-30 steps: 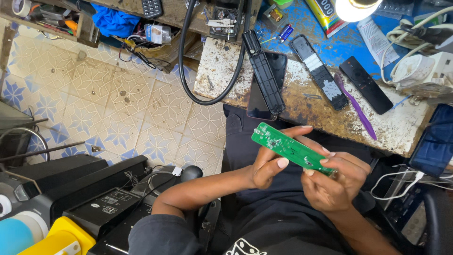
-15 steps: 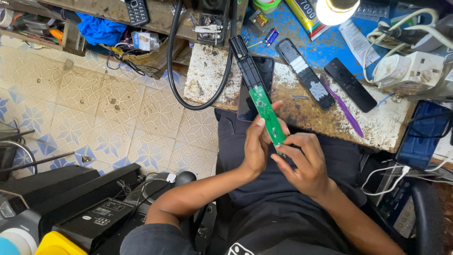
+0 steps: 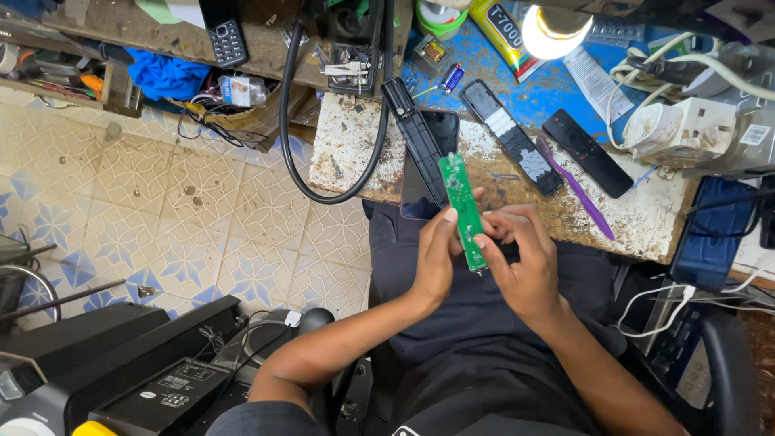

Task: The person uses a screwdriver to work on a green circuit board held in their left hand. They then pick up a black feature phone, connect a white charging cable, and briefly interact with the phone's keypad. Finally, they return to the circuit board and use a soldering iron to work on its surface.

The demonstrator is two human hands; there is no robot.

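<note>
A long green circuit board (image 3: 462, 206) stands nearly upright in front of me, held by both hands over my lap. My left hand (image 3: 437, 257) grips its left edge with the thumb on the board's face. My right hand (image 3: 521, 257) holds the lower right part, fingertips on its edge. Just beyond the board, on the worn bench (image 3: 349, 153), lie a black remote shell (image 3: 414, 137) and a dark phone (image 3: 430, 165).
Two more black remotes (image 3: 510, 137) (image 3: 587, 153) and a purple toothbrush (image 3: 576, 187) lie on the bench. A lit lamp (image 3: 554, 31), a glue tube (image 3: 500, 30) and white power sockets (image 3: 686, 129) sit further back. A black cable loop (image 3: 291, 149) hangs left; black equipment (image 3: 137, 371) stands on the tiled floor.
The green board has turned from slanting across my lap to almost upright, and both hands have shifted along it, the right hand now gripping lower down.
</note>
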